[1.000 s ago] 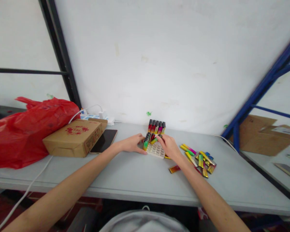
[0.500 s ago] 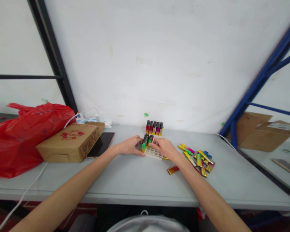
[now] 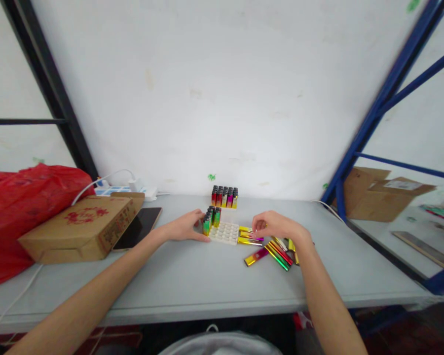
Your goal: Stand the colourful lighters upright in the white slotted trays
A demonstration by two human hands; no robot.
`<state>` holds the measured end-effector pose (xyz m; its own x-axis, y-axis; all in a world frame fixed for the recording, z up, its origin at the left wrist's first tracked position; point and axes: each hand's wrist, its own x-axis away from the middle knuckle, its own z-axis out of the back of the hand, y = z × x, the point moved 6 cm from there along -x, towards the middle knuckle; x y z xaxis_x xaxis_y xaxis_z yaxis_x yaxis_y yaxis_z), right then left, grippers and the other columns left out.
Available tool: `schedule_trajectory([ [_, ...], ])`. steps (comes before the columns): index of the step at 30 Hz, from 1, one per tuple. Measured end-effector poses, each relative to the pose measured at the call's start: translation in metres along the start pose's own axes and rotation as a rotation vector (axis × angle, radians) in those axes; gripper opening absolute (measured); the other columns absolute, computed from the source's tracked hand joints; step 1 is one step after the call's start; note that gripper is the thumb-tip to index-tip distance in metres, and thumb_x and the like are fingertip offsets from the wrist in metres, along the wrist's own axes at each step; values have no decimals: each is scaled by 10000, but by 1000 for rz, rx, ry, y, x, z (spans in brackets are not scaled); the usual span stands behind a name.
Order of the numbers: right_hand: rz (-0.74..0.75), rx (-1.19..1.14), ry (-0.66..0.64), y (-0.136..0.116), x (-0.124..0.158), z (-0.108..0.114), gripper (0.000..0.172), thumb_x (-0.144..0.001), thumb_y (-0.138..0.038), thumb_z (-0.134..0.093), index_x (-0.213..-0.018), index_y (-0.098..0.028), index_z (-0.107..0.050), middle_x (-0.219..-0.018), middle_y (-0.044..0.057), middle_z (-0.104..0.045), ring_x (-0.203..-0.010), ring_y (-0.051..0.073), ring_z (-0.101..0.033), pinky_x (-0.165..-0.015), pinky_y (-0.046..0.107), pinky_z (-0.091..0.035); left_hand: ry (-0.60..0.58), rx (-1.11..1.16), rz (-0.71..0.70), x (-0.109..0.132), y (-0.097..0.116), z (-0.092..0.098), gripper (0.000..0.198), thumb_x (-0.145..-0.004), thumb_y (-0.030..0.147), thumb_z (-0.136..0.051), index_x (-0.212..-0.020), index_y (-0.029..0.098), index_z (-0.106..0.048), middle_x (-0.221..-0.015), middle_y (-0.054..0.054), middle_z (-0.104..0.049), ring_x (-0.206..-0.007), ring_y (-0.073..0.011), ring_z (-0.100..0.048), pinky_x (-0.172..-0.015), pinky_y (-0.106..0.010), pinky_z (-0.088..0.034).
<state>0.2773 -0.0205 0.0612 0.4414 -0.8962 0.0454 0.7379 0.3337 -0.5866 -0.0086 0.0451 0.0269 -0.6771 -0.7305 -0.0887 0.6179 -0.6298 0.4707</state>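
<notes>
A white tray with rows of round holes [image 3: 225, 233] lies on the table. Several lighters with black tops [image 3: 209, 222] stand upright along its left and back sides. My left hand [image 3: 188, 227] is at the tray's left end, thumb by the front corner and fingers behind the lighters, gripping that end. To the right of the tray, my right hand [image 3: 272, 224] bends down over shiny yellow and purple lighters [image 3: 246, 241] lying flat. Its fingertips are pinched together at one of these, which they partly cover.
More metallic lighters [image 3: 279, 254] lie in a loose pile at the right. A block of upright lighters [image 3: 225, 197] stands by the wall. On the left are a phone [image 3: 142, 227], a cardboard box [image 3: 77, 224], a red plastic bag [image 3: 33, 202] and a power strip [image 3: 146, 192].
My right hand has moved from above the tray to the lighters lying on its right. My left hand stays at the tray's left end. The camera view has shifted right.
</notes>
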Motion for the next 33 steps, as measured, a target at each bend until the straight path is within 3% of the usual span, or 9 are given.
schedule_trajectory([
  [3, 11, 14, -60, -3, -2, -12, 169, -706, -276, -876, -854, -224, -813, -781, -11, -768, -699, 180, -671, -645, 258, -466, -2, -10, -14, 0, 2, 0, 747, -701, 804, -790, -1103, 188, -658, -1062, -75, -651, -905, -263, -619, -833, -362, -533],
  [6, 20, 165, -13, -4, -10, -22, 238, -615, -181, -915, -817, -239, -804, -792, -23, -734, -695, 167, -636, -611, 243, -419, -3, -14, -20, 0, 2, 0, 758, -698, 812, -788, -1110, 189, -660, -1062, -76, -648, -904, -260, -613, -841, -364, -535],
  [13, 72, 240, 73, -8, -14, -23, 163, -729, -155, -860, -845, -203, -756, -940, 36, -723, -801, 181, -645, -720, 259, -458, -10, -14, -12, 0, 3, 1, 742, -700, 812, -785, -1060, 180, -637, -1062, -81, -645, -902, -264, -621, -819, -365, -531],
  [15, 91, 185, 119, -11, -13, -14, 145, -836, -202, -791, -964, -189, -725, -943, 42, -736, -815, 185, -650, -736, 268, -460, -2, -4, 2, 1, 3, 1, 746, -689, 818, -788, -1047, 182, -632, -1054, -79, -648, -899, -265, -624, -809, -364, -532],
  [19, 141, 92, 268, -21, -14, 1, 213, -1011, -373, -607, -1114, -197, -669, -723, -28, -673, -641, 169, -566, -641, 271, -396, -3, 2, 0, 1, 3, 0, 753, -685, 813, -795, -1059, 180, -635, -1074, -83, -652, -910, -267, -624, -827, -371, -532],
  [25, 200, -1, 594, -28, -31, -3, 342, -976, -511, -620, -1098, -196, -678, -666, -47, -575, -603, 161, -502, -639, 281, -391, -12, 8, -17, -1, 4, -1, 767, -680, 803, -801, -1074, 163, -653, -1092, -89, -639, -929, -268, -615, -846, -371, -523],
  [27, 196, -41, 657, -28, -37, -10, 371, -955, -572, -632, -951, -202, -663, -674, -33, -558, -628, 166, -500, -644, 287, -402, -14, 13, -25, -1, 3, -2, 772, -684, 797, -803, -1095, 161, -658, -1101, -92, -636, -934, -274, -618, -848, -372, -518],
  [30, 223, -127, 652, -31, -44, -22, 516, -982, -687, -544, -748, -228, -537, -730, 2, -578, -700, 179, -522, -683, 304, -438, -14, 8, -33, -1, 1, -3, 759, -708, 788, -792, -1112, 159, -657, -1102, -93, -630, -939, -277, -617, -852, -372, -516],
  [33, 234, -336, 545, -34, -49, -36, 541, -1037, -733, -396, -826, -246, -495, -777, -2, -592, -722, 182, -555, -716, 312, -483, -15, 17, -44, -1, -1, -5, 745, -718, 787, -788, -1102, 162, -657, -1100, -91, -626, -939, -272, -612, -854, -370, -520],
])
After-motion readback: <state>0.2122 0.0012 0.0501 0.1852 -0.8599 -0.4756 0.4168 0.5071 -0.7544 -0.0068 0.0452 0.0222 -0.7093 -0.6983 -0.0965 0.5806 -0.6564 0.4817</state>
